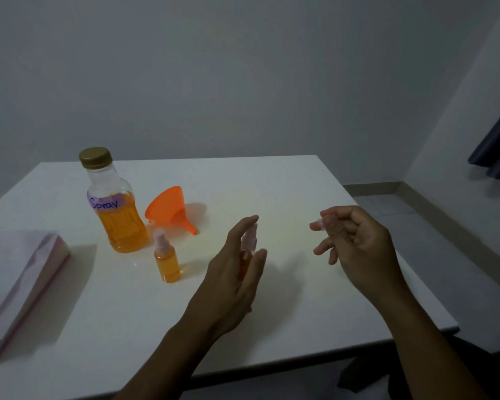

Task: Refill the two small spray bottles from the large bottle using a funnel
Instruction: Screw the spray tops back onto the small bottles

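- At the middle of the white table [272,180], the left hand [237,272] stands on edge with thumb and fingers loosely curved around one small spray bottle [247,249]; whether the fingers actually press on it cannot be told, since the hand hides most of the bottle.
- Only that bottle's pink spray head and a strip of orange liquid show past the fingers, so its fill level is hard to read.
- Off to the right and well apart, the right hand [355,241] hovers above the table, fingers half curled, with thumb and forefinger pinching a small clear piece [319,222], possibly the bottle's cap, though it is too blurred to be sure.
- Just left of the left hand, the second small spray bottle [166,259] stands upright, spray head on, with orange liquid up to about its shoulder.
- Behind it, the large bottle [114,203], labelled "Spray", stands upright, gold cap on, roughly half full.
- Beside the large bottle, the orange funnel [171,209] lies on its side, in no bottle.
- At the left edge lies a flat pinkish packet [23,284], untouched.
- Judgement: with the large bottle capped, the funnel idle and both small bottles holding liquid, the pouring looks either finished or not begun; the picture alone does not settle which.
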